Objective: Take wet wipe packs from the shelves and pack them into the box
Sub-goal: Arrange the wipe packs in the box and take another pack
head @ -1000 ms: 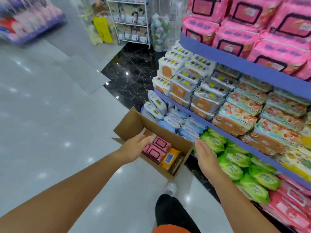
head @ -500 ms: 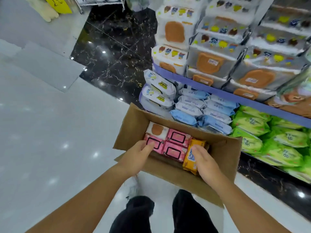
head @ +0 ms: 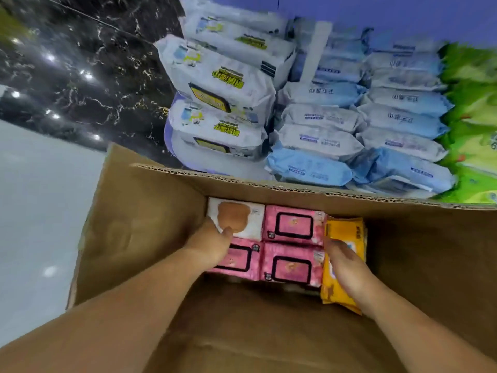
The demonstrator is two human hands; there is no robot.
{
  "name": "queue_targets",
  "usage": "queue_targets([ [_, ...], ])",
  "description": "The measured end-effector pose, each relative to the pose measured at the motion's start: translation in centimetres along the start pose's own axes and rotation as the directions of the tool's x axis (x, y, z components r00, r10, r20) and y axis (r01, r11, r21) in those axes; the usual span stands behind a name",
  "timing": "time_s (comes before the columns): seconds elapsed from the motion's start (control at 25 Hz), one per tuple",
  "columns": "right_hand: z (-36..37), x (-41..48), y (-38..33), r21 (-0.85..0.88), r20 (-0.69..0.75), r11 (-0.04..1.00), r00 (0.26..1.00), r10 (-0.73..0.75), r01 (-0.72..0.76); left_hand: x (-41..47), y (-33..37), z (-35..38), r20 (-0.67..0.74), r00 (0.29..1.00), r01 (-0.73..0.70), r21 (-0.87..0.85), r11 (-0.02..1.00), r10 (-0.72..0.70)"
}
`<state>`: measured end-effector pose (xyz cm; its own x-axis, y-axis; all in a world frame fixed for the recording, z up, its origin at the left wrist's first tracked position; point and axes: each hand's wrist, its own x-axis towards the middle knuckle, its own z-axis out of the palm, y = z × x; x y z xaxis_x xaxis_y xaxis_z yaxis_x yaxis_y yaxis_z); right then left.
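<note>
An open cardboard box (head: 139, 224) sits below me on the floor. Inside lie a white pack with a brown lid (head: 242, 216), three pink packs (head: 293, 224) and an orange pack (head: 345, 232) standing on edge at their right. My left hand (head: 209, 246) is at the left side of the white pack, thumb on top, fingers curled down beside it and over a pink pack (head: 242, 261). My right hand (head: 347, 267) lies over the orange pack and grips it against the pink ones.
Beyond the box's far rim, the bottom shelf holds white packs with yellow print (head: 215, 76), pale blue packs (head: 376, 122) and green packs (head: 473, 117). Black marble floor (head: 80, 76) lies at the upper left and pale tiles (head: 40, 211) at the left.
My head has dropped close over the box, so it fills the view. Both hands have gone deeper inside, onto the packs: the left to the white pack, the right along the orange one.
</note>
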<state>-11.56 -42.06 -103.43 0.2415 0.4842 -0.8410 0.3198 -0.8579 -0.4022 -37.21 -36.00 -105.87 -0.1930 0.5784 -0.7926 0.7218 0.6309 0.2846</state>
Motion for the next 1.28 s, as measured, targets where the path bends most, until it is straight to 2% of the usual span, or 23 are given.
queue_targets([
  [0.2, 1.4, 7.1, 0.9, 0.104, -0.058, 0.993, 0.997, 0.055, -0.049, 7.0, -1.1, 2.8, -0.055, 0.997, 0.052, 0.013, 0.999, -0.051],
  [0.36, 2.1, 10.3, 2.1, 0.159, -0.036, 0.984, 0.996, 0.083, -0.076, 7.6, -0.7, 4.6, -0.064, 0.993, 0.1, 0.086, 0.991, -0.095],
  [0.44, 2.3, 11.3, 2.9, 0.154, -0.062, 0.986, 0.996, 0.071, -0.06, 7.4, -1.4, 5.0, -0.075, 0.995, 0.075, 0.106, 0.992, -0.067],
  [0.52, 2.7, 11.8, 3.6, 0.156, -0.065, 0.985, 0.995, 0.08, -0.069, 7.2, -2.3, 4.8, -0.017, 0.999, 0.03, 0.111, 0.993, -0.028],
  [0.64, 3.5, 11.8, 4.3, 0.227, -0.138, 0.971, 0.984, 0.112, -0.079, 7.1, -3.3, 5.0, 0.066, 0.998, 0.02, 0.008, 1.0, -0.021],
  [0.8, 4.6, 11.4, 4.5, 0.276, -0.226, 0.953, 0.956, 0.189, -0.123, 7.4, -3.5, 5.5, 0.082, 0.993, 0.106, -0.248, 0.963, -0.088],
  [0.88, 4.2, 11.8, 4.7, 0.205, -0.232, 0.973, 0.961, 0.152, -0.105, 7.8, -3.5, 5.5, 0.035, 0.993, 0.114, -0.303, 0.946, -0.109],
  [0.96, 3.4, 12.3, 4.7, 0.083, -0.26, 0.996, 0.964, 0.05, -0.029, 7.9, -3.8, 5.7, -0.007, 0.997, 0.064, -0.363, 0.929, -0.072],
  [1.08, 1.8, 12.7, 4.4, -0.003, -0.299, 0.997, 0.952, -0.07, 0.072, 7.8, -3.3, 6.0, -0.019, 0.996, 0.066, -0.511, 0.857, -0.088],
  [1.28, 1.8, 12.4, 5.1, 0.148, -0.275, 0.983, 0.959, -0.064, 0.108, 7.5, -2.8, 6.0, 0.043, 0.999, 0.014, -0.666, 0.746, 0.02],
])
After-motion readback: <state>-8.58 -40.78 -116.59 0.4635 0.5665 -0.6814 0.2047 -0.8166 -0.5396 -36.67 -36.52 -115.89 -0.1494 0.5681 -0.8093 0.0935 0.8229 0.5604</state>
